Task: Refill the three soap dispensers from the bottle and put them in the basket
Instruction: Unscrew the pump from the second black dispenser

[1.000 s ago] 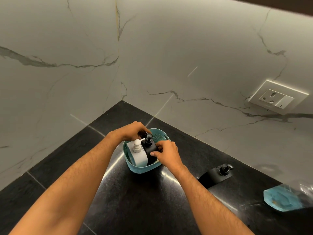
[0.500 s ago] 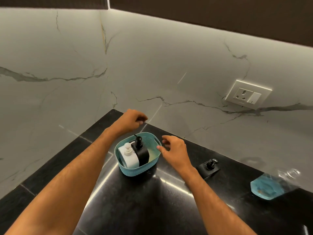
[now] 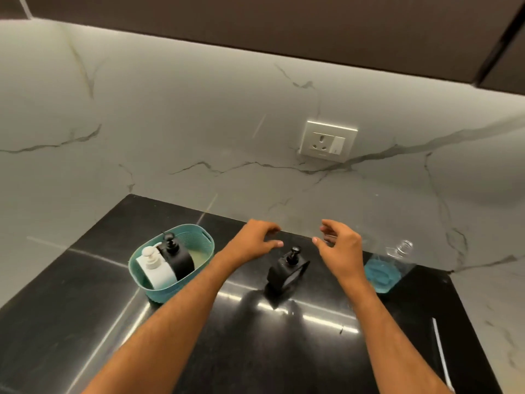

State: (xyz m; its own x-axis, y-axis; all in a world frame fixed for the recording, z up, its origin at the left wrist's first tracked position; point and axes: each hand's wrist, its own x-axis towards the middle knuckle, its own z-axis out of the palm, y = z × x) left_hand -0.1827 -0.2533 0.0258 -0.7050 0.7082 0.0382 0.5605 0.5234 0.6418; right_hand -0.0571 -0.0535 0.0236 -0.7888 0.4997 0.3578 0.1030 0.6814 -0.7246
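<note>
A teal basket (image 3: 199,234) stands at the left on the black counter. Inside it a white soap dispenser (image 3: 154,270) and a black soap dispenser (image 3: 177,255) stand side by side. A third black dispenser (image 3: 287,271) stands upright on the counter in the middle. My left hand (image 3: 252,240) hovers just left of its pump, fingers apart and empty. My right hand (image 3: 339,247) hovers just right of it, also empty with fingers spread. A clear bottle (image 3: 387,265) with blue liquid in its bottom stands at the right, cap off, partly hidden by my right hand.
The black counter (image 3: 255,351) fills a corner between two marble walls. A wall socket (image 3: 326,142) sits above the counter at the back. Dark cabinets (image 3: 284,29) hang overhead. The counter's right edge (image 3: 468,322) meets a marble surface.
Both hands left the basket with its two dispensers and moved right to either side of the third black dispenser. The view swung right and up.
</note>
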